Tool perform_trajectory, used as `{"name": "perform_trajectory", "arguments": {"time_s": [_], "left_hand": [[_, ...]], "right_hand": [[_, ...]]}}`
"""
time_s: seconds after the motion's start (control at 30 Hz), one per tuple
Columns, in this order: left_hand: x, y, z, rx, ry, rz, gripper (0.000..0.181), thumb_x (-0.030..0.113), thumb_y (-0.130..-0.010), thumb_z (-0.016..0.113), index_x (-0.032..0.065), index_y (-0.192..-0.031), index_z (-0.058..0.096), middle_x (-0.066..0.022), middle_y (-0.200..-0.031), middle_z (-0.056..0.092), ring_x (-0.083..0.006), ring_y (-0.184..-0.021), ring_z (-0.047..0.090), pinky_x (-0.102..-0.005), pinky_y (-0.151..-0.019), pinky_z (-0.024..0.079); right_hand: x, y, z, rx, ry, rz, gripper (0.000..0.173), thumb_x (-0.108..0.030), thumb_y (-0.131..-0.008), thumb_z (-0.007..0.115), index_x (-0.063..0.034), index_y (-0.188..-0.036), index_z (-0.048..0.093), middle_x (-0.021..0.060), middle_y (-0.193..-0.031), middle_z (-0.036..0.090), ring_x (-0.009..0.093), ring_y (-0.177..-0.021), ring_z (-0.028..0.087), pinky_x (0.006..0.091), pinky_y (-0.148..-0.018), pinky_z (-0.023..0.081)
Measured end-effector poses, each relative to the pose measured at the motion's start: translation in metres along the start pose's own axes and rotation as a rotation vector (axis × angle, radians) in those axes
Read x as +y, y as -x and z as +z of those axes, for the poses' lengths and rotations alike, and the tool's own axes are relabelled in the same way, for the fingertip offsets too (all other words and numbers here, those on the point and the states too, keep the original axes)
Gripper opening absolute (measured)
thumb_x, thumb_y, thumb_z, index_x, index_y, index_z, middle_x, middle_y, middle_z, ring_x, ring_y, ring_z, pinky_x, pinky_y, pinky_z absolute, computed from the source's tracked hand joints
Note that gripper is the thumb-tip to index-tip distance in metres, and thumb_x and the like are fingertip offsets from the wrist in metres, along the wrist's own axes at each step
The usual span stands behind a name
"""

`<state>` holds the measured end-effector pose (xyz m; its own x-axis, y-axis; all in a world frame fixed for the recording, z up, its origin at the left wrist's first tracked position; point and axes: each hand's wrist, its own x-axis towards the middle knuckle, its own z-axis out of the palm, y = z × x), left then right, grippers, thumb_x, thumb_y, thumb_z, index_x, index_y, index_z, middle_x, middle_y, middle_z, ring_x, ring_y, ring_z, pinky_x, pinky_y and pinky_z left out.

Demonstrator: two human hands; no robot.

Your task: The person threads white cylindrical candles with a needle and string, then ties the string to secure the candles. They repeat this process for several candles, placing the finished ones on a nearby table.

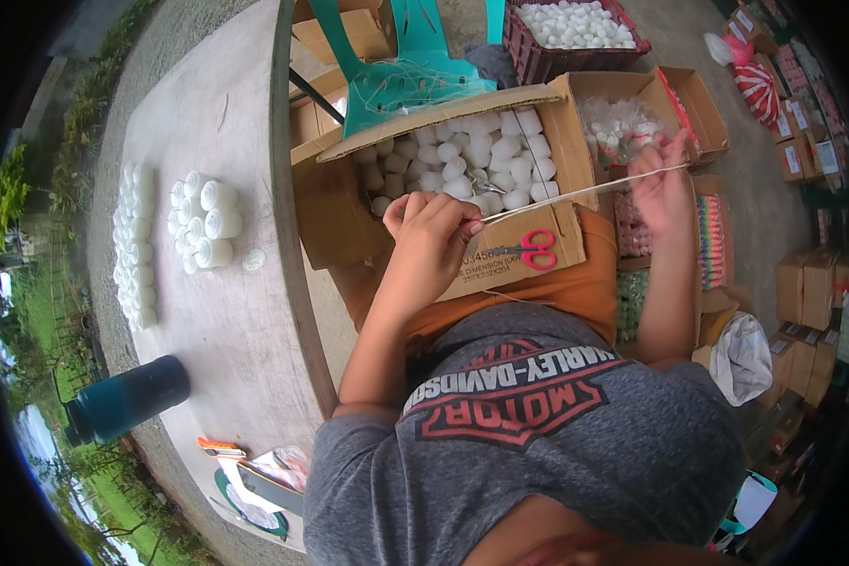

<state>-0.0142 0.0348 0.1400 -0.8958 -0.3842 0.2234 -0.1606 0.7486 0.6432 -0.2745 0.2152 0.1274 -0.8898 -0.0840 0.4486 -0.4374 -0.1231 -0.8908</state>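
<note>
A length of white string [586, 189] runs taut between my two hands. My left hand [435, 233] pinches one end between thumb and fingers, above the cardboard flap. My right hand [659, 180] is raised at the right, with the string at its fingers. Beneath the string, an open cardboard box [573, 141] holds many white wax candles [477, 148], and a pair of metal pliers [487, 184] lies on them. Scissors with pink handles [538, 249] rest on the box flap over my lap, and a loose thread lies near them.
At the left, a pale table [255, 339] bears rows of white candles [209, 219], a dark blue bottle [131, 397] and an orange cutter [221, 448]. Beyond the box stand a green plastic chair [410, 85] and a crate [530, 56] of white pieces. Cartons [806, 290] line the right.
</note>
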Motion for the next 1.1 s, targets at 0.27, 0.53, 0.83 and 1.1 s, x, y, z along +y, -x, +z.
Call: {"name": "perform_trajectory", "arguments": {"time_s": [0.27, 0.53, 0.83, 1.1], "left_hand": [[-0.051, 0.006, 0.013, -0.346, 0.766, -0.258, 0.014, 0.017, -0.093, 0.053, 0.0037, -0.095, 0.056, 0.0022, -0.088, 0.052, -0.0089, -0.091, 0.045, -0.0236, -0.083, 0.035], [-0.07, 0.004, 0.035, -0.503, 0.952, -0.293, 0.015, 0.017, -0.094, 0.051, 0.0037, -0.099, 0.054, 0.003, -0.088, 0.05, -0.0065, -0.086, 0.043, -0.0218, -0.079, 0.037], [-0.112, 0.011, 0.041, -0.199, 0.895, -0.56, 0.01, 0.016, -0.094, 0.049, 0.0068, -0.094, 0.053, 0.0033, -0.082, 0.048, -0.0069, -0.076, 0.042, -0.0209, -0.069, 0.038], [-0.085, 0.006, 0.08, -0.37, 0.619, -0.384, 0.013, 0.015, -0.094, 0.047, 0.0022, -0.091, 0.05, -0.001, -0.077, 0.047, -0.0111, -0.069, 0.043, -0.0264, -0.064, 0.04]], "right_hand": [[-0.004, -0.018, -0.038, 0.165, 1.098, -0.99, 0.015, -0.025, -0.077, 0.074, -0.0165, -0.083, 0.063, -0.0022, -0.066, 0.054, 0.014, -0.052, 0.053, 0.0278, -0.045, 0.041], [0.037, -0.064, -0.118, 0.216, 1.594, -1.042, 0.028, -0.032, -0.076, 0.074, -0.0283, -0.1, 0.061, -0.0099, -0.091, 0.056, 0.01, -0.083, 0.057, 0.0274, -0.071, 0.039], [0.022, -0.091, -0.209, -0.021, 2.111, -0.302, 0.044, -0.032, -0.076, 0.072, -0.021, -0.115, 0.057, 0.0032, -0.115, 0.055, 0.023, -0.1, 0.057, 0.0415, -0.079, 0.043], [-0.037, 0.031, -0.015, -0.774, 0.485, 0.124, 0.038, -0.016, -0.084, 0.063, -0.0077, -0.12, 0.053, 0.0134, -0.112, 0.058, 0.026, -0.088, 0.06, 0.0331, -0.078, 0.048]]}}
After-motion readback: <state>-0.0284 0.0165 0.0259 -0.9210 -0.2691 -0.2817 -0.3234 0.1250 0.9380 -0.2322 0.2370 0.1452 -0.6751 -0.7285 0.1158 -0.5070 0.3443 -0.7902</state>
